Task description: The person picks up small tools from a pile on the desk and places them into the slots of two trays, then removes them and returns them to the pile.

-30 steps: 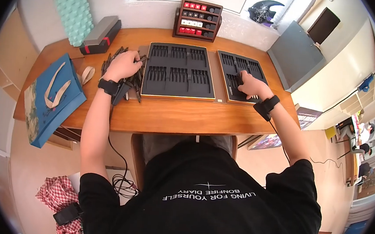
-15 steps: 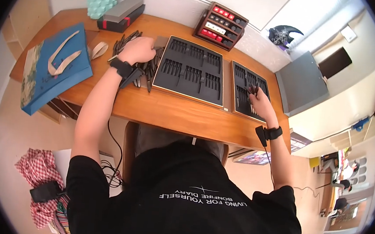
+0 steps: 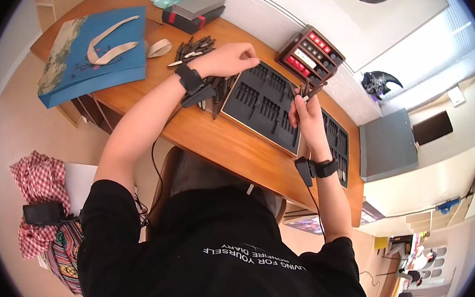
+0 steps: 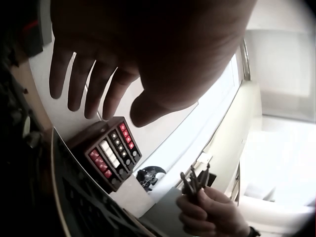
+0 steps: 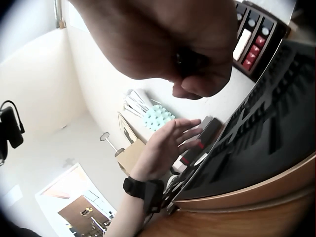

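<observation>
My left hand (image 3: 230,58) hovers over the upper left corner of the large black slotted tray (image 3: 260,130), beside the pile of slim dark pen-like sticks (image 3: 192,50). In the left wrist view its fingers (image 4: 96,89) are spread and hold nothing. Raised by the large tray's right end, my right hand (image 3: 309,120) grips a small bunch of pen-like sticks (image 4: 195,180) with pointed ends up. The right wrist view shows the curled fist from beneath, with a dark end between the fingers. Past this hand lies the smaller slotted tray (image 3: 344,148), partly hidden by it.
A wooden rack (image 3: 311,54) of red, white and black pieces stands behind the trays. To the left lie a blue bag (image 3: 115,33) with a cloth handle and a grey-and-black box (image 3: 195,11). A grey panel (image 3: 388,143) stands at the right end.
My right hand has risen from the smaller tray with the sticks and moved left. My left hand has left the pile, shifting right with its fingers straightened. The head view has turned.
</observation>
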